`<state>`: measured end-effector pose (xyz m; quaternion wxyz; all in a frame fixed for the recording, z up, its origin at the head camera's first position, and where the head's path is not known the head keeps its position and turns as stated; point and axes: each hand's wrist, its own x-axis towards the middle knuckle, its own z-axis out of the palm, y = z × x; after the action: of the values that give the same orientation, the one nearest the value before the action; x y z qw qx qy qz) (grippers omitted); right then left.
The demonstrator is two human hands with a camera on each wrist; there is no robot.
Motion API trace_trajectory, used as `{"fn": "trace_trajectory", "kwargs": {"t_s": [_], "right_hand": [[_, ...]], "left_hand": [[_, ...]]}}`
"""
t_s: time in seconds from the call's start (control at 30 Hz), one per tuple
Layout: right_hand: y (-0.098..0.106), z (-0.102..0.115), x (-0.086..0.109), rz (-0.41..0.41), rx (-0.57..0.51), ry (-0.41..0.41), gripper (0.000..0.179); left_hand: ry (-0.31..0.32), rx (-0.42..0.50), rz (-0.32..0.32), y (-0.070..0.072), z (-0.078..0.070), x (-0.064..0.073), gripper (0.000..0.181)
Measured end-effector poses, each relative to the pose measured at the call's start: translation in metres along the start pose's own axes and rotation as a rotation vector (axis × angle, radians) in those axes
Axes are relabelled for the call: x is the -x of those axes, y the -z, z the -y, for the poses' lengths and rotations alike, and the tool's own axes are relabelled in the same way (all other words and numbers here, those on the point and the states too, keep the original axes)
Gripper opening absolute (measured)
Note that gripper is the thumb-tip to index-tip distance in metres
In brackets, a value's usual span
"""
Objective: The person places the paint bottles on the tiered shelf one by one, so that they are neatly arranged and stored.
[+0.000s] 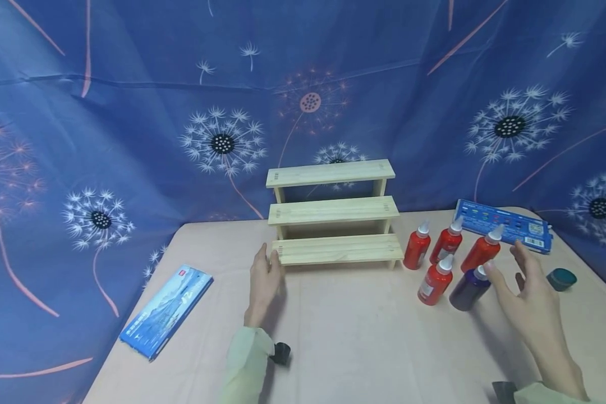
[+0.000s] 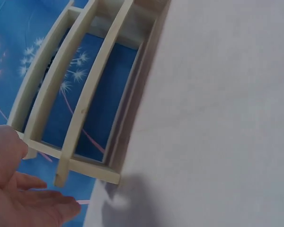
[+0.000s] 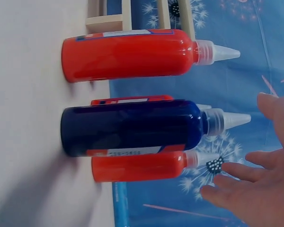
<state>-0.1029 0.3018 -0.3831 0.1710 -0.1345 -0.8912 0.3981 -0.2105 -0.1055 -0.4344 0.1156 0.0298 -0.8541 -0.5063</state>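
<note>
A three-step wooden rack [image 1: 337, 249] stands at the back of the table. My left hand [image 1: 264, 283] is at the left end of its lowest step, fingers loosely extended; whether it touches the wood I cannot tell. In the left wrist view, that hand [image 2: 26, 189] lies beside the rack's end. My right hand [image 1: 532, 303] hovers just right of a dark blue squeeze bottle [image 1: 468, 290], thumb and fingers spread and holding nothing. Several red squeeze bottles [image 1: 435, 282] with white pointed caps stand close to it. In the right wrist view, the fingers [image 3: 241, 171] are apart from the blue bottle's nozzle.
A blue flat box [image 1: 505, 224] lies at the back right, behind the bottles. Near the right edge sits a small dark green round jar [image 1: 561, 279]. Another blue flat box [image 1: 166, 311] lies on the left side. A blue dandelion-print cloth [image 1: 146, 112] hangs behind the table.
</note>
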Motion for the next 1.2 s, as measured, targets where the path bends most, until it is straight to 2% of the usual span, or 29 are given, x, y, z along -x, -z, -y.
{"fn": "trace_trajectory", "kwargs": {"t_s": [0.17, 0.4, 0.47, 0.57, 0.8, 0.93, 1.2], "right_hand": [[0.0, -0.006, 0.002, 0.029, -0.02, -0.029, 0.081], [-0.003, -0.012, 0.008, 0.04, -0.044, -0.071, 0.082], [-0.005, -0.014, 0.009, 0.052, -0.046, -0.082, 0.083], [-0.009, -0.017, 0.011, 0.078, -0.05, -0.09, 0.086], [-0.017, -0.026, 0.012, 0.157, -0.108, -0.12, 0.093], [-0.024, -0.03, 0.012, 0.174, -0.127, -0.135, 0.095], [-0.034, -0.039, 0.014, 0.178, -0.108, -0.143, 0.095]], "left_hand": [[0.011, 0.08, 0.008, -0.002, 0.006, -0.003, 0.051], [0.02, 0.068, -0.012, -0.011, 0.014, -0.005, 0.047], [0.03, 0.093, -0.028, -0.012, 0.015, -0.006, 0.045], [0.058, 0.138, -0.053, -0.014, 0.018, -0.007, 0.043], [0.156, 0.23, -0.047, -0.013, 0.019, -0.011, 0.043], [0.179, 0.261, -0.046, -0.012, 0.02, -0.012, 0.042], [0.186, 0.279, -0.044, -0.014, 0.02, -0.012, 0.042]]}}
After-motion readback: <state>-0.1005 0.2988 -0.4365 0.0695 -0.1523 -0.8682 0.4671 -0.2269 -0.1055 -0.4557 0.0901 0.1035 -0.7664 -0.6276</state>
